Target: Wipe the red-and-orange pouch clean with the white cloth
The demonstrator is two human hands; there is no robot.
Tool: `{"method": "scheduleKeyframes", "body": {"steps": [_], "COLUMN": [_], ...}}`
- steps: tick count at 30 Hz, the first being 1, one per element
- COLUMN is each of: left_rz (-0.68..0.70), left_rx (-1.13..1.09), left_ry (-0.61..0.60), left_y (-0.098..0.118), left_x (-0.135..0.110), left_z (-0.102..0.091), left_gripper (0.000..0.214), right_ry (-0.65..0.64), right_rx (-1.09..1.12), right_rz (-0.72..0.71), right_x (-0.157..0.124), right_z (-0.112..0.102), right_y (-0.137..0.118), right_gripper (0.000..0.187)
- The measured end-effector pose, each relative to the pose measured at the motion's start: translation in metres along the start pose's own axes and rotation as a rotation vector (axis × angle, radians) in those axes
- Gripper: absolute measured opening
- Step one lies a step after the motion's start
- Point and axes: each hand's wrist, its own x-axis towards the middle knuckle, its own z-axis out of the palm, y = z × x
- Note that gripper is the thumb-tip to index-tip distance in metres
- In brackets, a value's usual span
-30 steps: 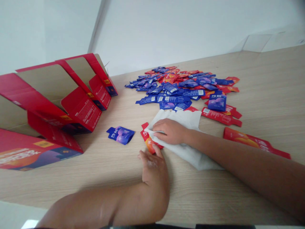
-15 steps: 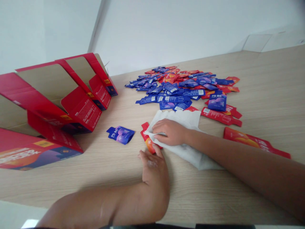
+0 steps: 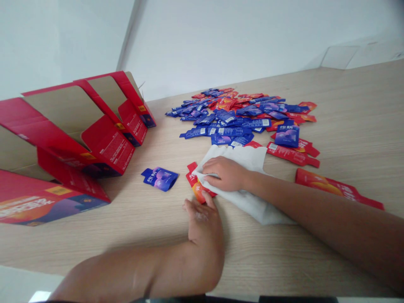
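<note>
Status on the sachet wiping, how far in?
Early. Looks done: one blue sachet lies apart near the open red cartons. In hand: right hand presses a white cloth on a red sachet; left hand steadies its edge. Left: the big pile of sachets on the table.

This looks like a small packing or product-handling workroom rather than a home. A plain light-wood tabletop point(image 3: 347, 105) stands against bare white walls, carrying a heap of identical red and blue sachets point(image 3: 240, 115) and a row of open red retail cartons point(image 3: 78, 126).
</note>
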Motion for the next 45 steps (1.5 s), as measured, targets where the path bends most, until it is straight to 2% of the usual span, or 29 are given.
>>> {"method": "scheduleKeyframes", "body": {"steps": [7, 12, 20, 29, 35, 41, 45], "left_rz": [0.015, 0.01, 0.019, 0.035, 0.025, -0.018, -0.002], "left_rx": [0.111, 0.023, 0.028, 0.157, 0.138, -0.029, 0.027], "left_ry": [0.014, 0.005, -0.021, -0.001, 0.002, 0.02, 0.017], "left_y": [0.0004, 0.0001, -0.0008, 0.0002, -0.0001, -0.0009, -0.0012], "left_x": [0.0004, 0.0005, 0.0009, 0.0004, 0.0003, 0.0, 0.0002], "left_z": [-0.0005, 0.0003, -0.0015, -0.0016, -0.0019, -0.0003, -0.0013], "left_gripper": [0.049, 0.048, 0.049, 0.049, 0.05, 0.05, 0.05], "right_ry": [-0.009, -0.005, -0.012, -0.01, 0.0, 0.008, 0.006], "right_rx": [0.05, 0.052, 0.023, 0.08, 0.082, 0.041, 0.03], "right_rz": [-0.099, -0.041, 0.013, -0.098, -0.076, 0.032, 0.033], "right_x": [-0.0008, -0.0004, 0.0009, -0.0013, -0.0007, -0.0001, 0.0], "right_z": [-0.0012, -0.0008, -0.0002, -0.0012, -0.0013, 0.001, 0.0009], "right_y": [-0.0022, -0.0014, -0.0003, -0.0032, -0.003, 0.0005, 0.0006], "right_gripper": [0.02, 0.019, 0.02, 0.017, 0.017, 0.018, 0.019]}}
